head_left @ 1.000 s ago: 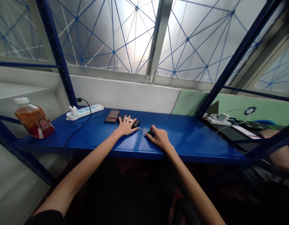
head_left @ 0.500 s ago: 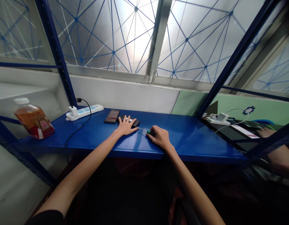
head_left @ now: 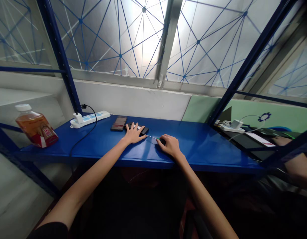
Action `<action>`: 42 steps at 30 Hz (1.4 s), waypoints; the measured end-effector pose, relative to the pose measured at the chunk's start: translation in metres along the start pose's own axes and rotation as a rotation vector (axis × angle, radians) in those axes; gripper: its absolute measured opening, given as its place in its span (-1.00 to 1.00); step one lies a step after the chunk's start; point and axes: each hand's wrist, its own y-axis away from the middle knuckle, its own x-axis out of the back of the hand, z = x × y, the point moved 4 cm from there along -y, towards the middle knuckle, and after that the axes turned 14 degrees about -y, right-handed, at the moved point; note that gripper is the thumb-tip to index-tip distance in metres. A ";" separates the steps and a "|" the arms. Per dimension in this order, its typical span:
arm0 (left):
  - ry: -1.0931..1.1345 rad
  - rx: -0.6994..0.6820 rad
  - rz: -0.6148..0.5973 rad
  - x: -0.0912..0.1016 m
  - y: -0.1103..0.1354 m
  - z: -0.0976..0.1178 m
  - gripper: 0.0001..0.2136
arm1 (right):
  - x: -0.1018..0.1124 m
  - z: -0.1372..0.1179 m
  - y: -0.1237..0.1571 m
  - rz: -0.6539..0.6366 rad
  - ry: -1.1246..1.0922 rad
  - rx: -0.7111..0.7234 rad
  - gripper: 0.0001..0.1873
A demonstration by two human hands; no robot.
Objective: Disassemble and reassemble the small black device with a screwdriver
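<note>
My left hand (head_left: 133,133) lies flat with fingers spread on a dark, flat rectangular object (head_left: 145,130), pressing it against the blue table. Much of that object is hidden under the palm, so its kind cannot be made out. In my right hand (head_left: 170,144) is a screwdriver (head_left: 151,136) with a green and black handle, gripped between thumb and curled fingers. Its thin metal shaft points left, low over the table, and the tip meets the near right edge of the dark object beside my left thumb. A smartphone (head_left: 118,123) rests just left of my left hand.
At the left end of the blue table (head_left: 193,132) stands a bottle (head_left: 37,127) of orange drink. Behind it a white power strip (head_left: 91,119) has a black cable (head_left: 87,132) hanging over the front edge. Past the right post, another person's arm (head_left: 299,169) reaches over a dark surface.
My right hand's fingers have shifted slightly on the screwdriver, and less of the green part of its handle shows. My left hand stays in place.
</note>
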 end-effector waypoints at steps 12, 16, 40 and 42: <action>0.018 0.004 0.021 0.000 0.000 0.000 -0.21 | -0.002 0.007 -0.002 0.012 -0.022 0.014 -0.66; 0.022 -0.003 0.013 0.001 0.001 0.000 -0.21 | -0.005 0.008 -0.002 -0.039 0.024 -0.037 -0.62; 0.012 -0.006 0.018 -0.001 -0.001 -0.001 -0.22 | -0.005 0.007 -0.003 -0.047 0.049 -0.035 -0.64; 0.014 -0.009 0.017 -0.001 -0.001 -0.001 -0.22 | -0.006 0.009 -0.003 -0.065 0.074 -0.068 -0.62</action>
